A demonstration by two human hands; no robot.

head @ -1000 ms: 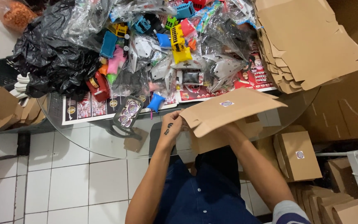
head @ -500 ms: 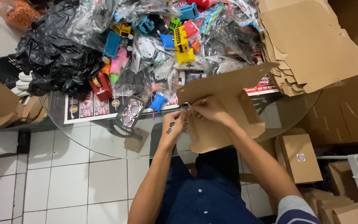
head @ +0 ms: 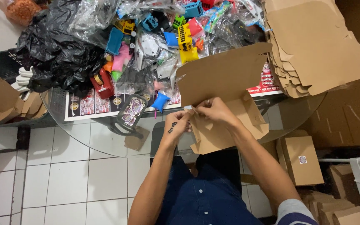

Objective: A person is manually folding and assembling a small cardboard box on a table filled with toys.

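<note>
A half-folded brown cardboard box [head: 226, 100] is sitting at the near edge of the glass table [head: 88, 137], its lid flap standing up. Past the table's right edge, a stack of flat brown box blanks [head: 317, 46] is leaning. Below that edge a closed brown box [head: 301, 160] is lying, wearing a small round white sticker [head: 302, 159]. On the table, a white strip of printed sheets [head: 90, 106] with red and black panels is lying beside clear plastic toy bags [head: 146, 46] — their contents possibly small vehicles.

Toy pile [head: 146, 46] blocks ahead; bare glass tabletop [head: 105, 137] left.
</note>
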